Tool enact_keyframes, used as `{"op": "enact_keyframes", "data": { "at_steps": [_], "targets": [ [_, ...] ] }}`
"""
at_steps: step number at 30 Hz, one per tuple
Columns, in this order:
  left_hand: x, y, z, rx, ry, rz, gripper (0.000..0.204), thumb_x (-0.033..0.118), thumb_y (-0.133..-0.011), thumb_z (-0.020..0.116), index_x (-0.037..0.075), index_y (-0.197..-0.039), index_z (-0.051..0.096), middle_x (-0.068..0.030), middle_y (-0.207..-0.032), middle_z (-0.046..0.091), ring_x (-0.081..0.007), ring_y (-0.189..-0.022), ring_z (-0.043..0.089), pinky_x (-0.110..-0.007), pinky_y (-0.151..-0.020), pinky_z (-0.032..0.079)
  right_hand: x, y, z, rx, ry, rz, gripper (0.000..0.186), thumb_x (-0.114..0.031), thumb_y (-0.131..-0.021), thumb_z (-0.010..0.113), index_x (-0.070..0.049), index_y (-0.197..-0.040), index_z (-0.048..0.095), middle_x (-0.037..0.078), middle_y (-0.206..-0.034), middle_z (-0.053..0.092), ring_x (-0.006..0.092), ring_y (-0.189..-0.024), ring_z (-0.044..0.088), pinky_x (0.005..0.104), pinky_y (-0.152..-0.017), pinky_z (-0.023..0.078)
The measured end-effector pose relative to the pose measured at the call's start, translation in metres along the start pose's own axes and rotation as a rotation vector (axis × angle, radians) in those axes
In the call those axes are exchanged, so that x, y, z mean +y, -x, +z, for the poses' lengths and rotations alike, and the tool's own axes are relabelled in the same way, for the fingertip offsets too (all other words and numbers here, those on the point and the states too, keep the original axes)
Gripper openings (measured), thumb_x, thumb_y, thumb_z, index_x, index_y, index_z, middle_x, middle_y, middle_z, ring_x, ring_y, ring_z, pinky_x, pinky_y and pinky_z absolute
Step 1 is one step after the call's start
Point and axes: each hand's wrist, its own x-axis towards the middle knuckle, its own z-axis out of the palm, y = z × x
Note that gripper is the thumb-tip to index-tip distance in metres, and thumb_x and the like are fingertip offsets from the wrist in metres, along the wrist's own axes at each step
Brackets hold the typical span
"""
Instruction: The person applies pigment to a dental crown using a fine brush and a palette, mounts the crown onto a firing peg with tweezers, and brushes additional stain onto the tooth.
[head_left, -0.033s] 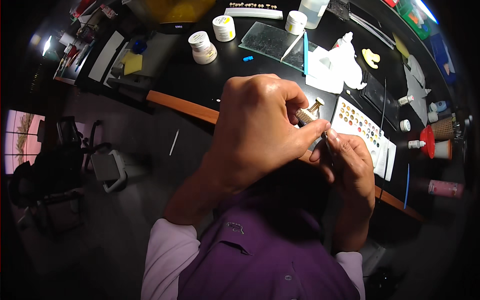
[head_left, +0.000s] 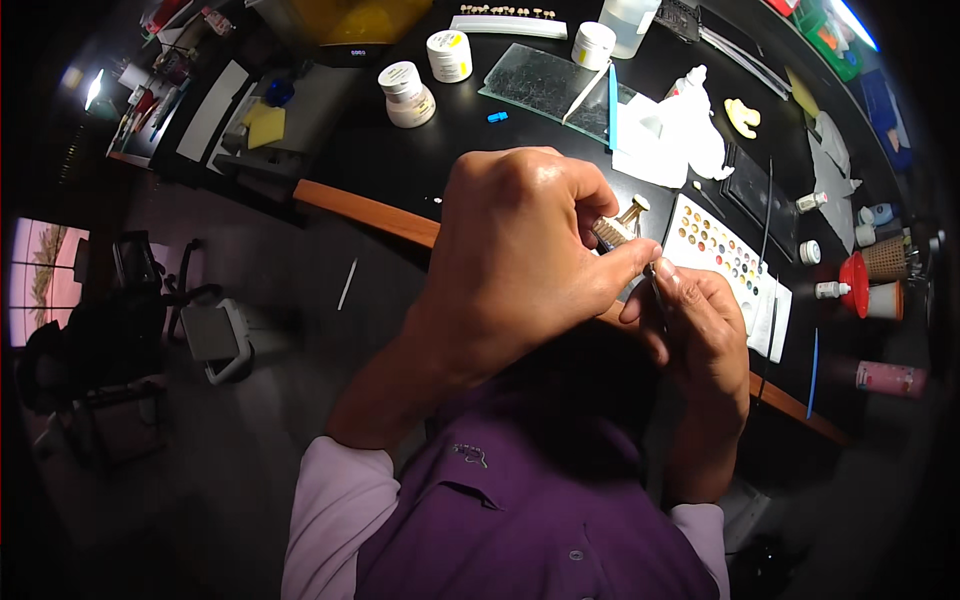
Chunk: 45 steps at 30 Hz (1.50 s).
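My left hand (head_left: 520, 240) is closed, index finger and thumb curled about a small ribbed, pale piece (head_left: 612, 232) with a brass-coloured stem and round end at its top. The fingers cover much of this piece, so its kind is unclear. Just to the right and nearer to me, my right hand (head_left: 700, 310) pinches a thin, dark, slender tool (head_left: 655, 284); its tip and most of its shaft are hidden. My left thumb tip meets the right fingertips there. Beyond the right hand lies a white palette (head_left: 712, 238) with rows of coloured round wells.
Jars (head_left: 407, 96) stand at the back left of the black bench, beside a glass slab (head_left: 545, 88) bearing a spatula. White tissue (head_left: 705, 145), a dropper bottle and a yellowish dental cast (head_left: 742, 117) lie farther right. The wooden bench edge (head_left: 365, 212) runs behind my hands.
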Motion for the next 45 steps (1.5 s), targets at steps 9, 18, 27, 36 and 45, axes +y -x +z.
{"op": "enact_keyframes", "data": {
  "at_steps": [9, 18, 27, 36, 45],
  "targets": [
    [-0.001, 0.003, 0.000, 0.008, 0.027, 0.000, 0.030, 0.013, -0.070, 0.101, -0.002, -0.085, 0.080, -0.0082, -0.074, 0.075, -0.0091, -0.063, 0.072, -0.024, -0.057, 0.056, -0.010, 0.007, 0.010, 0.092, 0.078, -0.011, 0.047, -0.033, -0.114, 0.056, 0.002, -0.089, 0.075, -0.001, -0.054, 0.056, 0.0040, -0.045, 0.046, 0.0225, -0.046, 0.033],
    [-0.014, 0.005, 0.006, -0.048, 0.082, -0.085, 0.029, 0.011, -0.072, 0.100, -0.003, -0.088, 0.080, -0.0077, -0.081, 0.078, -0.0087, -0.071, 0.076, -0.022, -0.063, 0.060, 0.000, 0.001, 0.017, 0.227, 0.229, -0.076, 0.044, -0.029, -0.114, 0.058, 0.004, -0.089, 0.074, -0.001, -0.056, 0.056, 0.0051, -0.052, 0.050, 0.0256, -0.050, 0.038],
    [-0.015, 0.007, 0.004, -0.041, 0.086, -0.086, 0.029, 0.009, -0.072, 0.100, -0.003, -0.089, 0.080, -0.0086, -0.084, 0.078, -0.0111, -0.073, 0.077, -0.023, -0.063, 0.061, 0.000, 0.001, 0.019, 0.192, 0.213, -0.056, 0.044, -0.030, -0.114, 0.058, 0.003, -0.089, 0.074, -0.001, -0.056, 0.055, 0.0054, -0.052, 0.051, 0.0257, -0.050, 0.037],
    [-0.022, 0.014, 0.015, 0.032, 0.231, -0.019, 0.027, 0.001, -0.073, 0.098, -0.002, -0.093, 0.080, -0.0089, -0.090, 0.077, -0.0145, -0.078, 0.079, -0.025, -0.068, 0.064, 0.001, 0.003, 0.020, 0.216, 0.180, -0.080, 0.041, -0.027, -0.113, 0.059, 0.003, -0.089, 0.074, 0.000, -0.059, 0.057, 0.0062, -0.054, 0.052, 0.0265, -0.051, 0.039],
    [-0.046, 0.032, 0.019, 0.080, 0.279, 0.008, 0.033, -0.005, -0.075, 0.095, -0.003, -0.102, 0.078, -0.0111, -0.104, 0.071, -0.0162, -0.090, 0.076, -0.028, -0.078, 0.068, 0.000, -0.004, 0.026, 0.222, 0.340, -0.213, 0.034, -0.018, -0.107, 0.065, 0.005, -0.084, 0.073, 0.008, -0.058, 0.061, 0.0097, -0.051, 0.054, 0.0320, -0.048, 0.039]
  ]
}}
